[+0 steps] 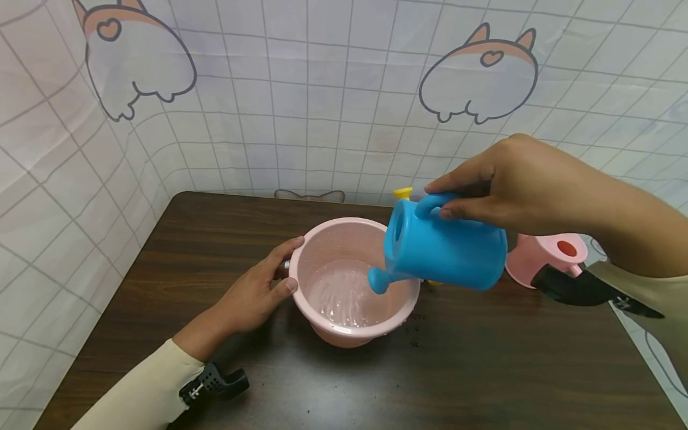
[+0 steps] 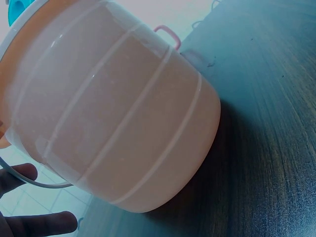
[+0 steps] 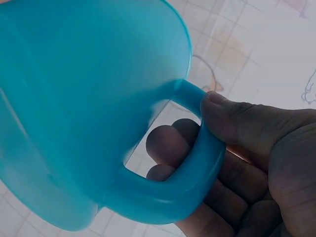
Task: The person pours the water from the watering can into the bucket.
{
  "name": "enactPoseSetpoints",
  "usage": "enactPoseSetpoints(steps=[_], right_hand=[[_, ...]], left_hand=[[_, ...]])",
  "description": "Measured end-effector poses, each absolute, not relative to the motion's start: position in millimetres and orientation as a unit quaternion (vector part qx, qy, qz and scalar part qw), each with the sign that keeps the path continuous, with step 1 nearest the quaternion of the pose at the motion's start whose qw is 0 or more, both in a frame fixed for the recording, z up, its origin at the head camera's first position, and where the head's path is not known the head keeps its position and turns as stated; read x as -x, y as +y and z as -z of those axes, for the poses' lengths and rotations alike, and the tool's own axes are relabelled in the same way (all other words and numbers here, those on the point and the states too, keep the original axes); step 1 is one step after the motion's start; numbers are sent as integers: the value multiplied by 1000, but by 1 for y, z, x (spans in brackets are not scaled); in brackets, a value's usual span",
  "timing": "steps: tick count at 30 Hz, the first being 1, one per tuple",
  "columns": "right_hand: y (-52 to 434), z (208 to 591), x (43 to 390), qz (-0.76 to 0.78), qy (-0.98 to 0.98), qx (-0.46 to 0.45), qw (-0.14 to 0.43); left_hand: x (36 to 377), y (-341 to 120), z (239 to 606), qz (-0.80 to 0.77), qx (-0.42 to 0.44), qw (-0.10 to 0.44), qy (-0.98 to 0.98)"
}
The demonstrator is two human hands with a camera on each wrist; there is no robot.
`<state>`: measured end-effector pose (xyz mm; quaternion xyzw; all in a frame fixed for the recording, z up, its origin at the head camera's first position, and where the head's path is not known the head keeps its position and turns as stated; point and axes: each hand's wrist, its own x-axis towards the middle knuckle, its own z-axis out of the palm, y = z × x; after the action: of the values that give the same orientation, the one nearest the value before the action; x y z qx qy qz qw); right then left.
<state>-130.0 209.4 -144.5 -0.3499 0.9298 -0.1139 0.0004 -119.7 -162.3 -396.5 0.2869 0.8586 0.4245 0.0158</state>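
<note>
A light pink bucket (image 1: 357,329) stands on the dark wooden table, with clear water in its bottom. My left hand (image 1: 252,298) touches the left side of its rim, fingers and thumb spread. In the left wrist view, two straight fingers (image 2: 44,224) extend beside the bucket (image 2: 133,113) and its thin handle (image 2: 44,185). My right hand (image 1: 516,185) grips the handle of a blue watering can (image 1: 448,251). The can is tipped with its spout down over the bucket. Thumb and fingers wrap the loop handle (image 3: 212,153) in the right wrist view.
To the right, a pink watering can (image 1: 537,263) stands near the table edge. A yellow spout (image 1: 402,193) shows behind the blue can, the rest mostly hidden. Dark specks (image 1: 414,334) lie right of the bucket. White grid-patterned sheeting (image 1: 322,107) surrounds the table (image 1: 344,394).
</note>
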Motion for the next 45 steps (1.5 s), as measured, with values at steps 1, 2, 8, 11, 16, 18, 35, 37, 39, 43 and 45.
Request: enactPoseSetpoints(steps=[1, 2, 8, 11, 16, 18, 35, 37, 39, 43, 45], right_hand=[[210, 145, 130, 114, 932, 345, 1], [212, 146, 130, 114, 933, 340, 0], [224, 150, 128, 118, 941, 317, -12], [233, 154, 126, 124, 943, 309, -24], [249, 162, 119, 154, 956, 246, -35], [257, 167, 116, 166, 959, 226, -43], [300, 207, 99, 279, 952, 124, -24], [304, 211, 96, 285, 951, 121, -12], [309, 216, 93, 281, 951, 126, -9], [320, 225, 88, 265, 953, 147, -21], [326, 231, 86, 267, 952, 151, -25]], left_hand=[[120, -162, 396, -425, -288, 16, 858], [120, -162, 396, -426, -288, 15, 858], [120, -162, 395, -425, -289, 15, 857], [119, -162, 394, -424, -286, 17, 859], [120, -161, 394, -422, -285, 17, 860], [120, -161, 394, -421, -285, 17, 861], [119, -160, 394, -415, -282, 18, 865], [119, -160, 394, -414, -280, 19, 866], [119, -160, 393, -412, -279, 21, 867], [119, -160, 392, -413, -276, 25, 868], [119, -160, 392, -414, -276, 24, 867]])
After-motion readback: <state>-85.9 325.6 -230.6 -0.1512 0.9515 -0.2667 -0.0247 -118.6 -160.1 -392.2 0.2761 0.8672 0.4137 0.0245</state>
